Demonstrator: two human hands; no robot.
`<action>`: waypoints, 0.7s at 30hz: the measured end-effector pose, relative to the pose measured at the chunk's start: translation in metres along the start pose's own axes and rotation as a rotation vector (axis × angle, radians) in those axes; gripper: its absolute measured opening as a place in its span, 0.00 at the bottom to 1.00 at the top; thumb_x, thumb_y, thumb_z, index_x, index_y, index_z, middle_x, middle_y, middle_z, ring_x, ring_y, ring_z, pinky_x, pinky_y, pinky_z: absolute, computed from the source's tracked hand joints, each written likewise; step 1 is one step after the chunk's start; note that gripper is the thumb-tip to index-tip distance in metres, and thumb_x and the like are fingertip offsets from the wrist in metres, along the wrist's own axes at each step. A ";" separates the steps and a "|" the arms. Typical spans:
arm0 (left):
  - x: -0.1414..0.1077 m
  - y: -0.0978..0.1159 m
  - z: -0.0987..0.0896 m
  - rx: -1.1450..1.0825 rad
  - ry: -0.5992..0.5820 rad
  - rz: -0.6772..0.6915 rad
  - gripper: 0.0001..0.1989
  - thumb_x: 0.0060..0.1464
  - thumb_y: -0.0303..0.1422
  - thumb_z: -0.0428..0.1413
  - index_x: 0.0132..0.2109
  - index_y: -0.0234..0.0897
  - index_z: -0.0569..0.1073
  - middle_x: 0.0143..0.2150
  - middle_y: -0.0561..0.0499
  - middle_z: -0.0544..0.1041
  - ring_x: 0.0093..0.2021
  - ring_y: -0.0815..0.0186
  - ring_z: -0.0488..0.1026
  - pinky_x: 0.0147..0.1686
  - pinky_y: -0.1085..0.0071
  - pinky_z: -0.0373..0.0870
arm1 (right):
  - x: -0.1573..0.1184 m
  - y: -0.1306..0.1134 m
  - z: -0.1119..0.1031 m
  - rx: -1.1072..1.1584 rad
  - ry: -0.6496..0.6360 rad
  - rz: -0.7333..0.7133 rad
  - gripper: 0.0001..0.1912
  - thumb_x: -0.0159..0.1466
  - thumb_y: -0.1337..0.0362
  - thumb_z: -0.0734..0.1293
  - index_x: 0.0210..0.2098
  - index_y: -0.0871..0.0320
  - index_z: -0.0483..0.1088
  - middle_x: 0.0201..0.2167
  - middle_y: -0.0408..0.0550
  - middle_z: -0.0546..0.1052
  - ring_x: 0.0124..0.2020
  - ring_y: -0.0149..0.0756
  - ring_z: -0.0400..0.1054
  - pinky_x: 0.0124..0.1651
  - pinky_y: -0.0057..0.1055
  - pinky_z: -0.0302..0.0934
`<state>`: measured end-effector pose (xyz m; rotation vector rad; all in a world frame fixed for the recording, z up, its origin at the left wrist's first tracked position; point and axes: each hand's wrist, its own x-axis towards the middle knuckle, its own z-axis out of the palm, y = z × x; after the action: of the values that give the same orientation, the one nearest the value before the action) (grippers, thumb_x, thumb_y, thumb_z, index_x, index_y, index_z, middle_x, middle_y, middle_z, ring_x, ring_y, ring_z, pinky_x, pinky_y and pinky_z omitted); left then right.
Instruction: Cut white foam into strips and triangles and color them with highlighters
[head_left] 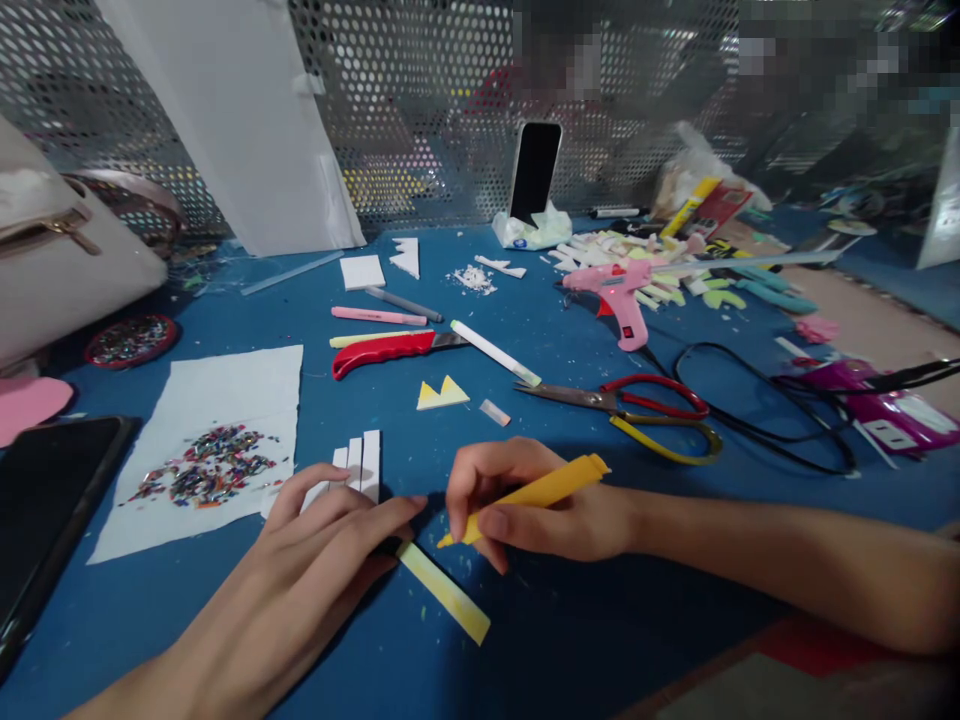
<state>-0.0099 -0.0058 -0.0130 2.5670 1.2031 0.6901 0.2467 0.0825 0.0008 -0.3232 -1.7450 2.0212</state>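
My right hand [536, 505] is closed round a yellow marker [559, 484], its tip pointing down and left just above the blue table. Beside it my left hand [307, 570] lies low over the table, its fingertips at the upper end of a pale yellow strip [448, 592]; thumb and finger meet there, partly hidden. White strips [365, 468] stick out past the fingers of that hand. A small yellow zigzag piece [443, 393] lies beyond both hands, near a short clear piece [495, 412].
Scissors [615, 400], a red-handled knife [386, 350] and a pink glue gun [619, 292] with a black cable lie beyond my hands. At left are a paper with beads [225, 400] and a phone [56, 510]. Another phone [535, 172] stands against the perforated screen.
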 end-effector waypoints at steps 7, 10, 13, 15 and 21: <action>0.004 0.001 0.000 -0.023 0.023 -0.005 0.21 0.71 0.27 0.47 0.67 0.44 0.61 0.49 0.47 0.78 0.50 0.58 0.74 0.55 0.59 0.67 | -0.004 -0.002 0.001 -0.271 -0.138 -0.064 0.20 0.75 0.56 0.57 0.36 0.63 0.70 0.25 0.43 0.69 0.23 0.25 0.65 0.26 0.22 0.58; 0.004 0.002 0.000 0.000 0.029 -0.007 0.19 0.71 0.28 0.47 0.66 0.45 0.63 0.48 0.48 0.78 0.49 0.58 0.74 0.54 0.59 0.67 | -0.005 -0.003 0.004 -0.316 -0.116 0.024 0.12 0.74 0.61 0.58 0.36 0.61 0.66 0.21 0.40 0.69 0.21 0.25 0.65 0.24 0.19 0.58; 0.004 0.003 -0.002 -0.001 0.017 -0.008 0.20 0.70 0.26 0.48 0.66 0.43 0.63 0.48 0.47 0.76 0.50 0.58 0.72 0.55 0.60 0.66 | -0.004 -0.004 0.006 -0.333 -0.070 0.059 0.15 0.72 0.62 0.60 0.29 0.60 0.62 0.18 0.38 0.67 0.17 0.23 0.61 0.20 0.18 0.54; 0.004 0.003 -0.003 -0.011 0.005 0.001 0.21 0.70 0.25 0.48 0.67 0.42 0.62 0.48 0.47 0.76 0.50 0.59 0.71 0.56 0.60 0.64 | -0.002 -0.005 0.007 -0.372 -0.051 0.025 0.17 0.71 0.62 0.61 0.25 0.60 0.61 0.17 0.38 0.65 0.17 0.22 0.59 0.20 0.18 0.51; 0.003 0.002 -0.003 -0.008 0.002 -0.009 0.22 0.70 0.25 0.48 0.67 0.44 0.62 0.49 0.48 0.76 0.51 0.59 0.71 0.55 0.61 0.65 | -0.002 -0.003 0.005 -0.488 -0.099 -0.003 0.17 0.70 0.61 0.61 0.26 0.59 0.63 0.19 0.38 0.64 0.20 0.24 0.56 0.23 0.21 0.50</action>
<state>-0.0086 -0.0050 -0.0091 2.5534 1.2096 0.6943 0.2466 0.0773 0.0044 -0.3732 -2.2897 1.6073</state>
